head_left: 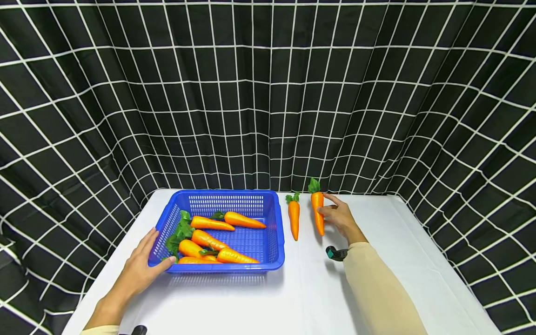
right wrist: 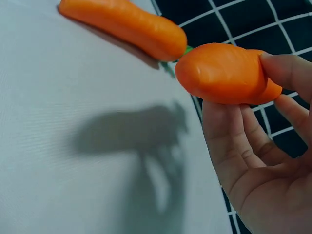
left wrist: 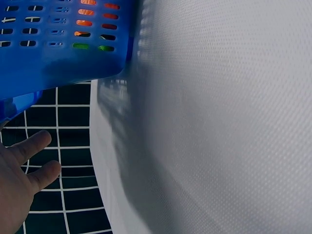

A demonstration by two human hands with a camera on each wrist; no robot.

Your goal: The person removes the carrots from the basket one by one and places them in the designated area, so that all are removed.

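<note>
With fingers and thumb of the right hand [head_left: 341, 218], pinching a carrot [head_left: 317, 204] just above the white table [head_left: 301, 288], right of another carrot [head_left: 294, 216]. Smooth, glossy orange, tapered, leafy green top. Pointing leaves-far, tip-near; long axis near-to-far, slightly aslant. Reaching forward-left with right forearm [head_left: 377, 284]. With left hand [head_left: 140, 270], fingers apart, bracketing near-left corner of blue basket [head_left: 280, 232].
</note>
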